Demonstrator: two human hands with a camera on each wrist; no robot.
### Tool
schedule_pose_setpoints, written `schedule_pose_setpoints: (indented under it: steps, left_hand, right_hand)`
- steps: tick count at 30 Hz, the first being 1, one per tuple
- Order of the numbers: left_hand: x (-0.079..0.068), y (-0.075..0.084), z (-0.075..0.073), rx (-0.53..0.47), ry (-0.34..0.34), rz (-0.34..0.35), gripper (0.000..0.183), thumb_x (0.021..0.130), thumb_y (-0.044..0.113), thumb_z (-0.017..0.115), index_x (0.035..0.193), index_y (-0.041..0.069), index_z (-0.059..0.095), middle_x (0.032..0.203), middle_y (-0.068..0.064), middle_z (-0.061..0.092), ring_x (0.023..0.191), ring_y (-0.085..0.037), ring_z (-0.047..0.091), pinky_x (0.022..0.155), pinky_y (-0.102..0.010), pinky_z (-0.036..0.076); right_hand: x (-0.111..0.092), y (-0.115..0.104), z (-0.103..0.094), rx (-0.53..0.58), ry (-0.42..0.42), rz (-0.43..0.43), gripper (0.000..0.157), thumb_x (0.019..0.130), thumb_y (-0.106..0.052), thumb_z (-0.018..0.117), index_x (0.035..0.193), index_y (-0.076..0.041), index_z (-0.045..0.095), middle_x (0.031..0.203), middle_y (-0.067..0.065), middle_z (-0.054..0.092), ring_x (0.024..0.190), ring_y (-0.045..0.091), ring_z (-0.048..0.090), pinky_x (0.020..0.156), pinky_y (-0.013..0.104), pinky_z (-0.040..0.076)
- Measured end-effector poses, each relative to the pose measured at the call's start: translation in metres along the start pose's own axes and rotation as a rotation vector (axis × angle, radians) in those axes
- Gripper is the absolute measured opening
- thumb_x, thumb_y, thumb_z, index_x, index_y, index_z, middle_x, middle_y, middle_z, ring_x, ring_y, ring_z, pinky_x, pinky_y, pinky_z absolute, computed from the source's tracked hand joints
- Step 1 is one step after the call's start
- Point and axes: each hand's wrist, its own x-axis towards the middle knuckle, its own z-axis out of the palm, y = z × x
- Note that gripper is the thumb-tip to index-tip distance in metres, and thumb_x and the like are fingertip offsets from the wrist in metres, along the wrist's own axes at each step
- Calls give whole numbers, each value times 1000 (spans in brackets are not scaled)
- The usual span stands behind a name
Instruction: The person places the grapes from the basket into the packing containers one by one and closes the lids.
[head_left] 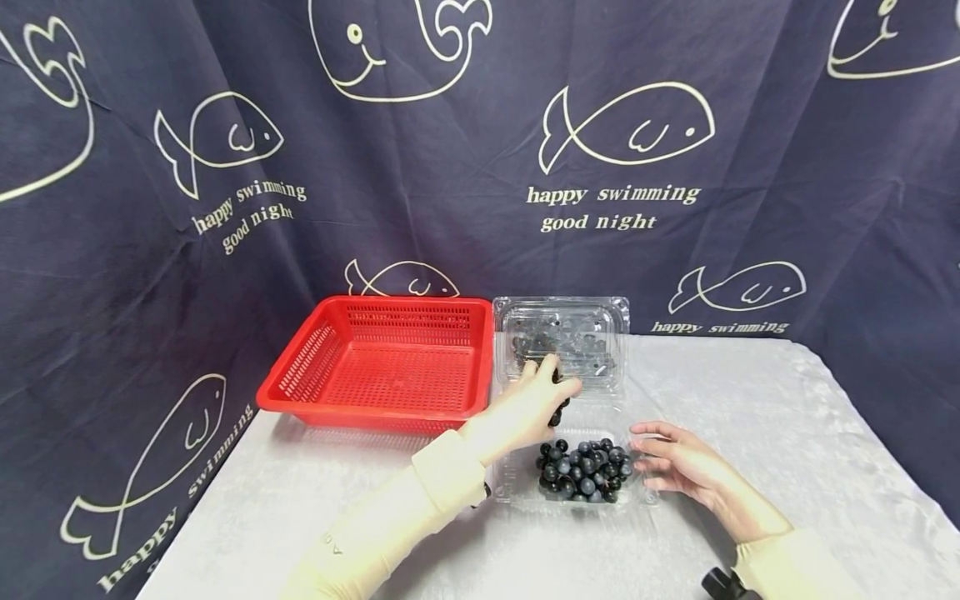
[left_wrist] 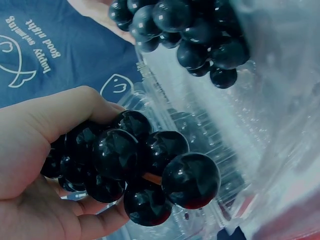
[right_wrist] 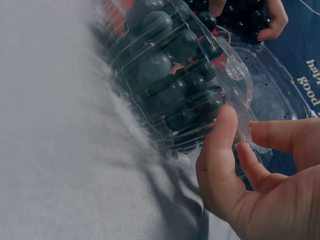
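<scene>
My left hand (head_left: pixel 534 396) grips a small bunch of dark grapes (left_wrist: pixel 145 165), with a brown stem showing between the berries. It is over the middle of an opened clear plastic clamshell box (head_left: pixel 517 479), near the lid hinge. A larger heap of dark grapes (head_left: pixel 585 471) lies in the box's near half. My right hand (head_left: pixel 686 467) is at the box's right side, fingers spread and loosely bent, fingertips right at the clear wall. In the right wrist view, one finger (right_wrist: pixel 222 145) overlaps the ribbed side of the box.
To the left stands a red plastic basket (head_left: pixel 375 421) with slotted walls, right beside the raised clear lid (head_left: pixel 562 304). A light cloth covers the table (head_left: pixel 750 400). Behind it hangs a dark blue curtain (head_left: pixel 450 208) printed with white fish.
</scene>
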Motion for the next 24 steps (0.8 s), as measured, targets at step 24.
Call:
schedule_pose_setpoints:
  steps: [24]
  left_hand:
    - [-5, -7, 34, -40, -106, 0, 59, 65, 25, 86, 115, 27, 54, 120, -9, 40, 103, -27, 48, 55, -22, 46]
  right_hand:
    - [-1, -1, 0, -13, 8, -8, 31, 93, -14, 54, 122, -6, 46, 100, -1, 60, 81, 13, 63, 66, 28, 56]
